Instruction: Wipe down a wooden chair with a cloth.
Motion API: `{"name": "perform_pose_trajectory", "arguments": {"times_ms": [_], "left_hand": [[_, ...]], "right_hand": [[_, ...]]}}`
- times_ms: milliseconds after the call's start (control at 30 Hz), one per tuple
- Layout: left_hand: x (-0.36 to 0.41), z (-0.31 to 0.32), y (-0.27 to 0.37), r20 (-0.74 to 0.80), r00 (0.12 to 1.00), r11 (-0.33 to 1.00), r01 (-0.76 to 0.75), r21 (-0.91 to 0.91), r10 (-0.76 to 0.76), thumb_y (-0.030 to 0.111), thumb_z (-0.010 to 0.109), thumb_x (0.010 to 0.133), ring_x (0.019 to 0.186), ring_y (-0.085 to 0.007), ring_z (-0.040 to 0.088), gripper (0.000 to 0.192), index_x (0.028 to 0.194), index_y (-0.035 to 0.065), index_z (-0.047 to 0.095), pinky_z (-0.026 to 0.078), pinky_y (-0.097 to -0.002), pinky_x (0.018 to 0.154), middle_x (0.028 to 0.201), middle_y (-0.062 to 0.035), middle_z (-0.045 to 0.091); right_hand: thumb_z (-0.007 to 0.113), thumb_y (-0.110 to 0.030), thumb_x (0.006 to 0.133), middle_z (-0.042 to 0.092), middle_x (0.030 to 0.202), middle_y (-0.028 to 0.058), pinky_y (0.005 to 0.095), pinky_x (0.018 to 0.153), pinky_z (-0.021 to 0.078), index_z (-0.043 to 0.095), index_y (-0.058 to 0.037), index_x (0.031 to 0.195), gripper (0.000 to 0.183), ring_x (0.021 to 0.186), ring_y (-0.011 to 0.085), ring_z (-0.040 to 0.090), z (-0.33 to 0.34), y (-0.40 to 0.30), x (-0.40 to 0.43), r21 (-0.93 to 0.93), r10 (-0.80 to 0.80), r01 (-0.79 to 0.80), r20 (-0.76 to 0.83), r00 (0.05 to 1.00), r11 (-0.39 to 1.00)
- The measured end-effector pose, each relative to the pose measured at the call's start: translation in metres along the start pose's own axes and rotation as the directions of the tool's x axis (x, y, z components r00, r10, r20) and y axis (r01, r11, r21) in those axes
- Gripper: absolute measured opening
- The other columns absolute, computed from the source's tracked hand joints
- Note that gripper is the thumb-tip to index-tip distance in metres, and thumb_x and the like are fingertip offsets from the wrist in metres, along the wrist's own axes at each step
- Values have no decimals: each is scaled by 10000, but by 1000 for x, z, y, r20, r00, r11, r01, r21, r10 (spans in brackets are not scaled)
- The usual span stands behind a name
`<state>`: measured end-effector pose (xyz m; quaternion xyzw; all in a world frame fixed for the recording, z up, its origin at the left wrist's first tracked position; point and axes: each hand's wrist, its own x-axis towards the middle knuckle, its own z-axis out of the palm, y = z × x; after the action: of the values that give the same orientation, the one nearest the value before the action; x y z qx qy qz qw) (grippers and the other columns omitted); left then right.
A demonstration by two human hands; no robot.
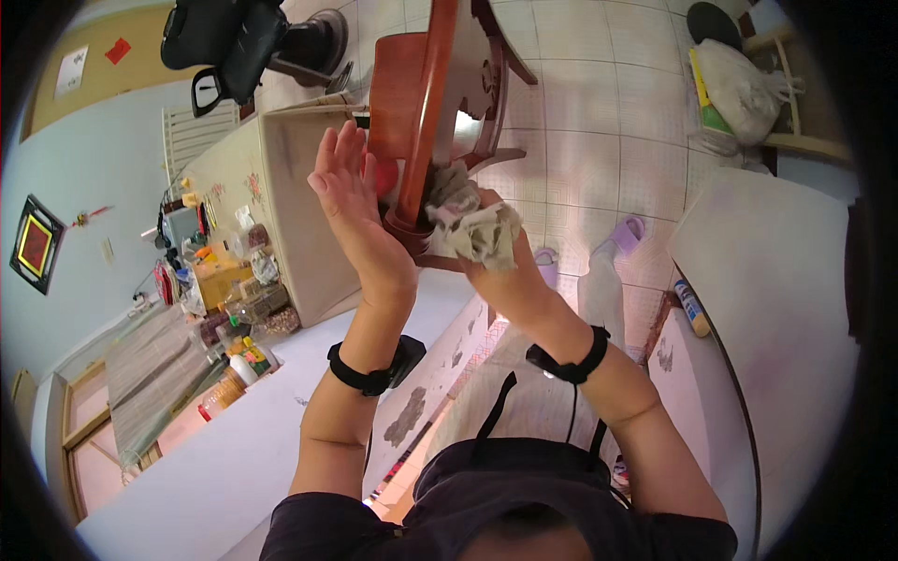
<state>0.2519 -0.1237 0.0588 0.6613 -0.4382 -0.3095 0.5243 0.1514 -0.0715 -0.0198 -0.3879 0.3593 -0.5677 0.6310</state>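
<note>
A reddish-brown wooden chair (429, 119) with a carved panel stands in front of me, its long polished rail ending in a scroll. My left hand (361, 217) is raised on the left side of that scrolled end, fingers extended and apart, with nothing in it. Its heel is close to the wood; I cannot tell if it touches. On the other side, my right hand (505, 280) grips a crumpled greyish rag (480, 228), which lies against or just beside the rail. The rag hides part of the hand. Something red (384, 175) shows behind my left fingers.
To the left, a table with a cream cover (309, 203) carries jars, bottles and a cardboard box (221, 280). A black office chair (238, 49) stands beyond. Plastic bags (740, 91) lie far right, near a pale tabletop (772, 245). Purple slippers (626, 235) are on the tiled floor (575, 168).
</note>
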Motion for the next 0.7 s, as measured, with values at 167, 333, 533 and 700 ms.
{"name": "perform_pose_trajectory", "arguments": {"times_ms": [167, 333, 533, 700], "left_hand": [[-1, 8, -3, -28, 1000, 1000, 4, -9, -4, 624, 227, 1008, 1368, -278, 411, 749, 1413, 11, 376, 254, -421, 1171, 1430, -183, 461], [-4, -1, 0, -87, 996, 1000, 8, 12, -7, 628, 217, 1006, 1360, -282, 421, 755, 1395, 6, 397, 269, -424, 1164, 1413, -191, 477], [0, 8, -4, -60, 998, 1000, -21, -13, 20, 625, 218, 1007, 1354, -281, 431, 748, 1379, 8, 419, 271, -427, 1163, 1410, -192, 485], [0, 3, 3, -81, 997, 1000, -15, -17, 14, 610, 213, 1010, 1350, -287, 437, 738, 1381, 8, 426, 278, -435, 1161, 1400, -203, 496]], "right_hand": [[624, 86, 776, 599, 1162, 180, 384, 949, 474, 603, 1, 1116, 351, 1086, 364, 586, -23, 43, 5, -403, -138, 191, 157, 978, 895], [588, 81, 822, 588, 984, 113, 340, 886, 490, 619, -28, 932, 157, 951, 266, 596, 0, -18, 5, -305, -156, 179, 99, 983, 936], [584, 62, 834, 602, 994, 161, 392, 787, 507, 606, 37, 1009, 177, 953, 318, 615, -23, 26, 22, -494, -111, 173, 152, 982, 852], [644, 24, 794, 568, 1088, 168, 426, 876, 476, 613, -10, 1067, 277, 1009, 371, 560, 2, -21, 8, -187, -209, 221, 86, 974, 957]]}}
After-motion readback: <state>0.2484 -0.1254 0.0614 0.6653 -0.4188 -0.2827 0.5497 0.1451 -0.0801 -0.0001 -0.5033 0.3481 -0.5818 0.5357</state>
